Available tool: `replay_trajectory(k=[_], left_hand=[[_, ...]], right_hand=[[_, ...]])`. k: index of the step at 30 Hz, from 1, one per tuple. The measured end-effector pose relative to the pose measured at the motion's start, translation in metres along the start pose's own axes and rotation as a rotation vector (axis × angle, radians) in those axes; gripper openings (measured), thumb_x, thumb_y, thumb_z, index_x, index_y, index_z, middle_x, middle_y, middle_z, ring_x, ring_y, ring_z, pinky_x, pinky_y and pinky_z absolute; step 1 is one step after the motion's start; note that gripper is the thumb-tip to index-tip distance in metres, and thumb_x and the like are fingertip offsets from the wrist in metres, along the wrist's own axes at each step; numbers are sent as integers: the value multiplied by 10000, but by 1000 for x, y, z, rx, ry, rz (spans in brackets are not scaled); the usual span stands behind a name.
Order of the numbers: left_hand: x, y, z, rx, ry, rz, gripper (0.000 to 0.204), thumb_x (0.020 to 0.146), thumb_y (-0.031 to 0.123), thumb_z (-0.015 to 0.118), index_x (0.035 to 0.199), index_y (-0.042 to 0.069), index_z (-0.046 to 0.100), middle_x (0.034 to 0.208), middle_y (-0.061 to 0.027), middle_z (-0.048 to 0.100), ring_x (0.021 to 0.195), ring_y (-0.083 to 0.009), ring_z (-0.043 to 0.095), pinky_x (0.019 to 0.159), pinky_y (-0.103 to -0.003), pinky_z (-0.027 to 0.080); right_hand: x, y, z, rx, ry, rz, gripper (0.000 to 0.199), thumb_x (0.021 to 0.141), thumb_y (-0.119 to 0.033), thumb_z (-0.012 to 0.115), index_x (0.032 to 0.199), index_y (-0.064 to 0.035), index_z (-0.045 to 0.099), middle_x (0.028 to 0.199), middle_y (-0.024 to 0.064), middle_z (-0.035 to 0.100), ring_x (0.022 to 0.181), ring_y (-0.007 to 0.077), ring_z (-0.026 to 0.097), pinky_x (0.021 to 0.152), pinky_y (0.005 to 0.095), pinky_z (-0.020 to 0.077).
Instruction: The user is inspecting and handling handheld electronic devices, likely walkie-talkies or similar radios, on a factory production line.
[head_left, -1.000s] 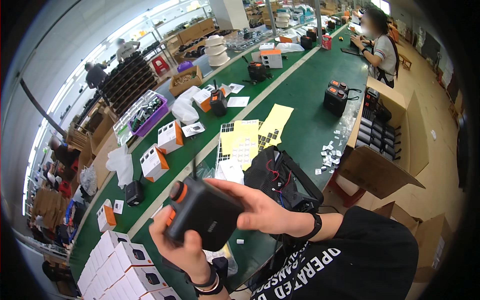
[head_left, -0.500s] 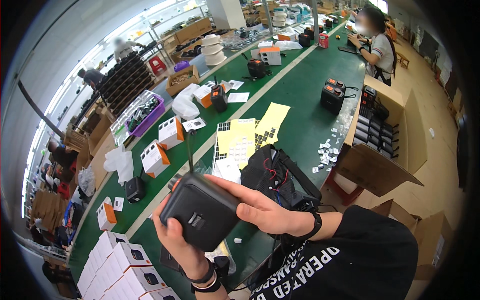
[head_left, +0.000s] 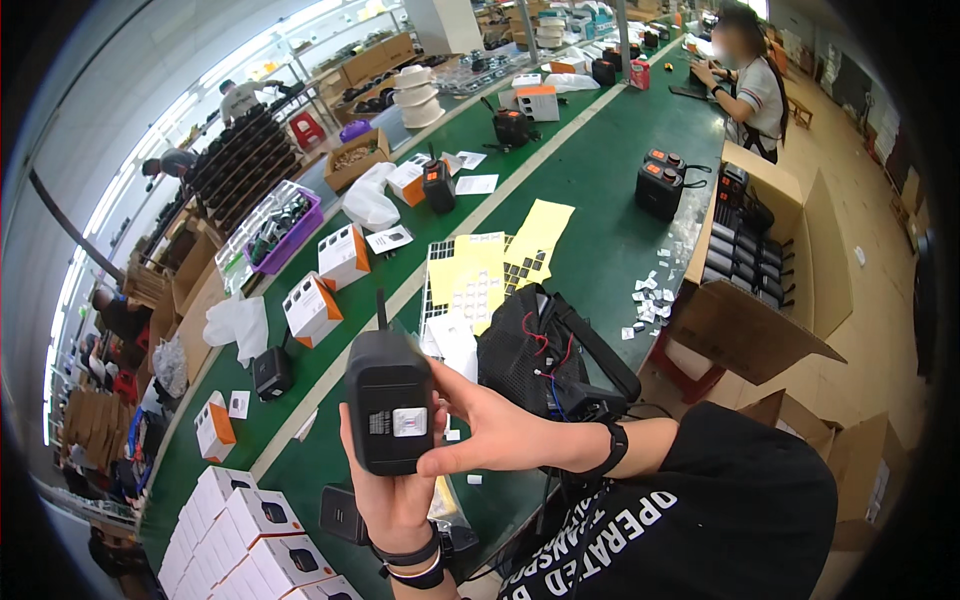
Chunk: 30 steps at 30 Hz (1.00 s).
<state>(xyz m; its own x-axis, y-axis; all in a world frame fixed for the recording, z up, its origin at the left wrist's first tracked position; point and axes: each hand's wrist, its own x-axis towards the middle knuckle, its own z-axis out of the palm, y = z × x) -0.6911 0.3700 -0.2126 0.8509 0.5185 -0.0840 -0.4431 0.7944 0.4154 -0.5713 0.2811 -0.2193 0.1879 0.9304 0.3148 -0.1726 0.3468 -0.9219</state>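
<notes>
I hold a black box-shaped device (head_left: 385, 375) with rounded corners in both hands above the bench's near edge. A thin dark antenna or strap rises from its top. The face turned toward me carries a white square label (head_left: 410, 422) beside small printing. My left hand (head_left: 395, 505) grips the device from below and its left side. My right hand (head_left: 495, 425) holds its right edge, thumb near the bottom corner. A similar dark device (head_left: 342, 512) lies on the bench below my left hand. Right of my hands is a black mesh bag (head_left: 530, 340) with red and blue wires.
On the green bench (head_left: 590, 260) lie yellow label sheets (head_left: 540, 235) and scattered white labels (head_left: 650, 300). White boxes (head_left: 265, 510) are stacked at the near left. An open carton (head_left: 745, 320) holds black devices at right. A co-worker (head_left: 755, 90) sits at the far right.
The device has turned in my hands: its broad leather-like side faced me before, and the narrower labelled face does now. My right hand has shifted slightly left and down along it.
</notes>
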Motion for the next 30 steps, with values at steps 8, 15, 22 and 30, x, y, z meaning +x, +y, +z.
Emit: replay_trajectory(k=[8,15,22,30], left_hand=[[3,-11,6,843,-21,679,571,921,435,406,1296,14,317,1204,-110,458,1105,-205,472,960,-319,351],[-6,3,5,624,35,450,572,845,331,568,1249,-27,379,1162,-144,509,1034,-228,538,889,-349,435],[-6,11,0,508,-26,408,572,848,351,530,1251,-28,385,1184,-132,509,1055,-225,532,898,-350,426],[-91,69,18,625,202,1262,516,761,269,656,1165,-20,513,1251,-195,419,1102,-287,482,929,-386,379]], right_hand=[[3,-10,2,-445,280,-154,1021,627,-208,780,1391,17,141,1306,154,320,1182,248,354,990,378,301],[1,-25,2,-793,250,-488,990,636,-292,793,1376,15,212,1288,175,366,1183,294,359,990,378,305],[12,-20,-12,-322,107,-69,856,674,-208,782,1343,8,293,1229,122,468,1082,173,487,925,331,394],[140,76,-82,-485,267,215,749,531,-266,791,1128,81,500,866,172,611,589,205,617,517,303,510]])
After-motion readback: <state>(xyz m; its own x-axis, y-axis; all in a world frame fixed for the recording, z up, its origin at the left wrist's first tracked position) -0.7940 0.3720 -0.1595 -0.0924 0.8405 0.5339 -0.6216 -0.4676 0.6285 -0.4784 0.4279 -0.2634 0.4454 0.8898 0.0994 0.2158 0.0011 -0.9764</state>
